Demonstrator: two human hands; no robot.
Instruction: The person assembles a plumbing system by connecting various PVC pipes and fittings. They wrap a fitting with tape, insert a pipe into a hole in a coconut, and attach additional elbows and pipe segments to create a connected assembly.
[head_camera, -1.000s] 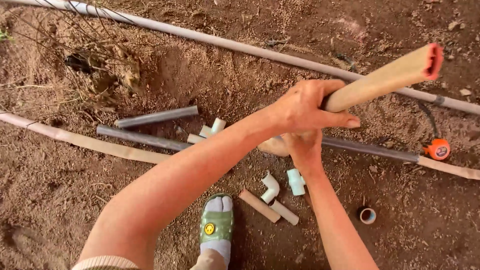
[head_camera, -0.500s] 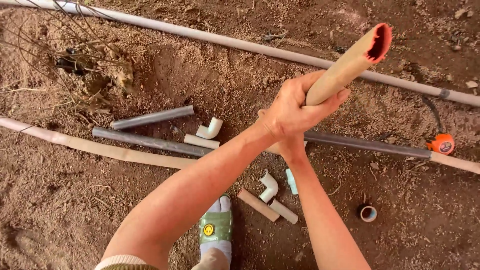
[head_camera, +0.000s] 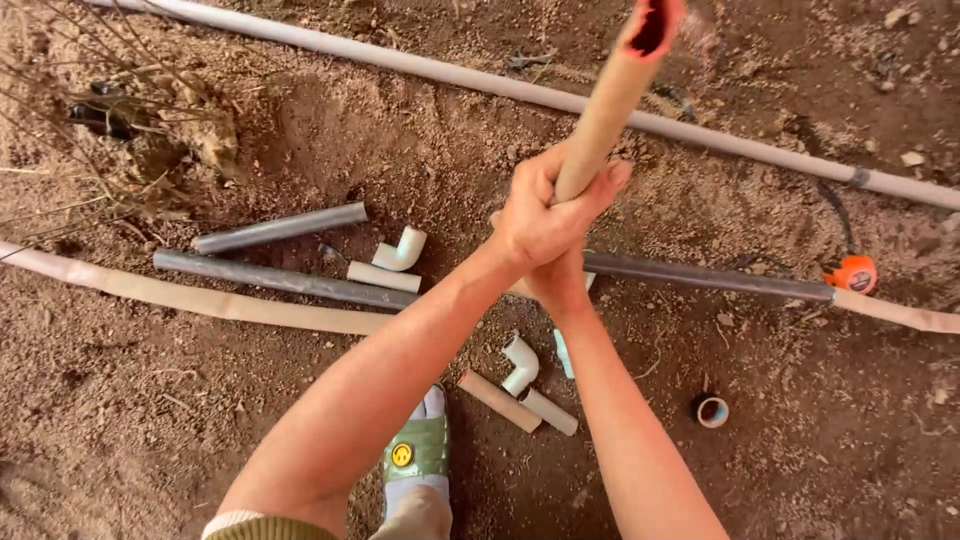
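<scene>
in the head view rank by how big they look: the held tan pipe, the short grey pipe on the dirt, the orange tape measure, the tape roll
1. Held tan pipe, though nearness to the camera inflates it.
2. Short grey pipe.
3. Orange tape measure.
4. Tape roll, close to the tape measure.

two white elbow fittings, two grey pipes, one orange tape measure

The tan pipe has a red-rimmed mouth; the elbow fittings are off-white; two pipes on the reddish-brown soil are dark grey; the tape measure is orange; the sandal is green with a yellow round badge.
</scene>
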